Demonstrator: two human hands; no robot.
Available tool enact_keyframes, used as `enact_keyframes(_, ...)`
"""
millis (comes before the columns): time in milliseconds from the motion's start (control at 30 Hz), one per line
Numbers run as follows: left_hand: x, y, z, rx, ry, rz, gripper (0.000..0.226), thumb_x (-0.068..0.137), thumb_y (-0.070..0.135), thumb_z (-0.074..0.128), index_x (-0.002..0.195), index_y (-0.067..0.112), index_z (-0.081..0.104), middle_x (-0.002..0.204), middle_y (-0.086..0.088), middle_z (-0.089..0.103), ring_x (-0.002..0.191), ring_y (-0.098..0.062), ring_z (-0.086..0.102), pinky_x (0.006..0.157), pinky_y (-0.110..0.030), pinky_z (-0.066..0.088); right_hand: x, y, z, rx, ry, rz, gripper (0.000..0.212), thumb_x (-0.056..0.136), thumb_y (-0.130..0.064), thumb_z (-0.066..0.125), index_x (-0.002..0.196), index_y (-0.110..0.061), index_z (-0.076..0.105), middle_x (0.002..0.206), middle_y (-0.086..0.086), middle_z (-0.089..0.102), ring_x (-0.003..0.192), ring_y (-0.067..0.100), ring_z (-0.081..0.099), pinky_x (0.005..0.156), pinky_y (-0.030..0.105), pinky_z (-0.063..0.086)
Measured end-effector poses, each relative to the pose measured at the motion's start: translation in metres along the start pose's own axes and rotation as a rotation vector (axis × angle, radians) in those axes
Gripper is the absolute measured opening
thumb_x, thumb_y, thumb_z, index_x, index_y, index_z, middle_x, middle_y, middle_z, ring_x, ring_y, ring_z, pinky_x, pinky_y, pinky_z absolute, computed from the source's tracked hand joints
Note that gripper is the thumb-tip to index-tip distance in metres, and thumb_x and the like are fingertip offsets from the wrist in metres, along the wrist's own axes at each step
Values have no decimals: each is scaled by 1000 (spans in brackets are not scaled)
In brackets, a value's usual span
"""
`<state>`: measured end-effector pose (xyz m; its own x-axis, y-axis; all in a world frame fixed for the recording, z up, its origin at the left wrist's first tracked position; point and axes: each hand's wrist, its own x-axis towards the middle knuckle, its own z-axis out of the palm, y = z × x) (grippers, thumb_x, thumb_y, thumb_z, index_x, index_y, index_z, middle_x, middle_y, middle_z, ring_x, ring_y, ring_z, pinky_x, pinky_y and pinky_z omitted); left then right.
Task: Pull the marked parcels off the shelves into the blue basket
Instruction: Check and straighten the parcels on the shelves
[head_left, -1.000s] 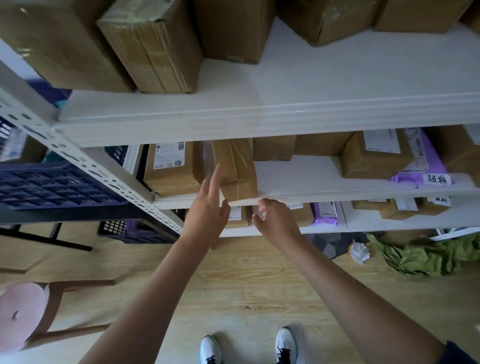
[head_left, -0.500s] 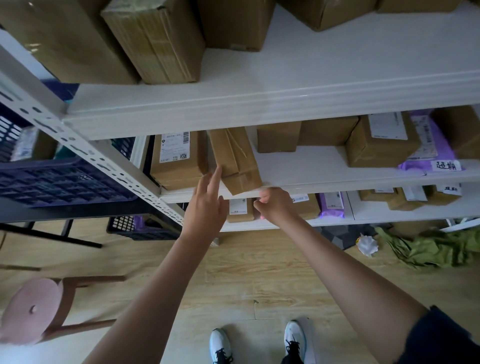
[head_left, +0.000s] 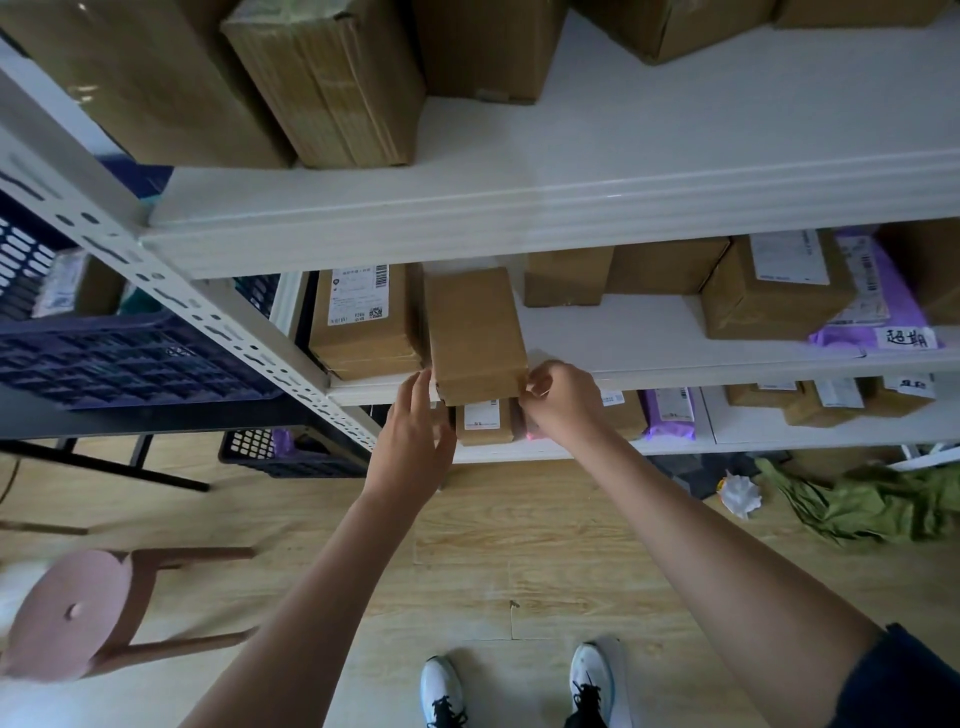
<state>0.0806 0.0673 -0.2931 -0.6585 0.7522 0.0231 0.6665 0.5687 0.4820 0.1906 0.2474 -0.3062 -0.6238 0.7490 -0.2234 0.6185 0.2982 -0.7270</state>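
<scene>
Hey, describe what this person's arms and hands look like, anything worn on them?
Both forearms are bare, with no gloves, watch, rings or bracelets showing on the left hand or the right hand. A dark navy sleeve covers the right upper arm at the frame's lower right corner. No left sleeve is in view.

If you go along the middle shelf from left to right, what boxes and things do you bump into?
Box with the white label → plain brown box that both hands touch, left hand and right hand → two plain boxes at the back → big labelled box → purple parcel.
</scene>
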Motion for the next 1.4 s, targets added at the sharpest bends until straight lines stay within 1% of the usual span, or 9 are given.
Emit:
enact_keyframes(167,9,8,1,-18,-33,12,64,92,14,59,150,10,31,150,-7,39,124,-29,54,97,-39,48,3,6,-4,-49,2,3,13,82,-22,71,95,-19,70,87,-10,68,83,11,65,68,24,49)
enact_keyframes(300,13,13,-2,-4,-26,-5,63,94,17,59,150,11,31,150,-9,41,126,-29,52,98,-39,47,1,12,-5,-50,-16,-9,16,84,-18,71,100,-17,69,87,-9,67,83,12,65,73,27,52)
enact_keyframes(500,19,11,-8,10,13,29,67,97,20,57,153,8,24,152,-12,40,134,-28,47,104,-36,44,0,15,1,-12,-37,9,18,88,-14,70,106,-9,71,92,-3,68,83,17,70,72,21,49)
enact_keyframes(667,21,10,-9,42,-5,52,69,96,21,58,154,8,21,155,-12,35,136,-30,44,108,-37,41,5,12,4,37,-44,59,14,86,-18,72,99,-13,73,88,1,73,84,17,71,81,31,56)
enact_keyframes(867,20,11,-11,38,22,99,72,94,13,57,155,13,18,152,-10,37,133,-27,46,101,-29,42,8,14,3,38,-61,52,13,85,-17,73,98,-13,74,85,-5,66,84,14,67,75,22,50)
enact_keyframes(1000,21,7,-9,47,19,78,72,95,15,57,155,8,19,152,-13,38,136,-28,43,107,-36,42,6,11,0,63,-58,36,15,85,-18,74,99,-13,73,85,-8,65,83,10,64,71,18,46)
enact_keyframes(1133,17,8,-7,9,1,24,74,96,20,56,157,9,15,153,-10,37,134,-26,44,103,-35,44,1,4,-9,86,21,0,12,84,-16,74,95,-15,70,87,-8,67,71,3,64,54,8,42)
enact_keyframes(1267,19,12,-1,-38,-66,-18,74,96,24,57,157,11,16,155,-9,34,132,-26,47,102,-38,47,-9,-2,-28,47,99,-116,22,85,-16,73,106,-14,66,94,-5,68,81,9,65,74,28,55)
enact_keyframes(1400,28,16,9,-75,-119,40,64,94,21,61,149,7,32,151,-8,37,133,-26,46,107,-38,43,-22,-9,-42,12,119,-209,43,89,-16,71,130,-13,58,105,-3,67,90,8,64,83,26,55)
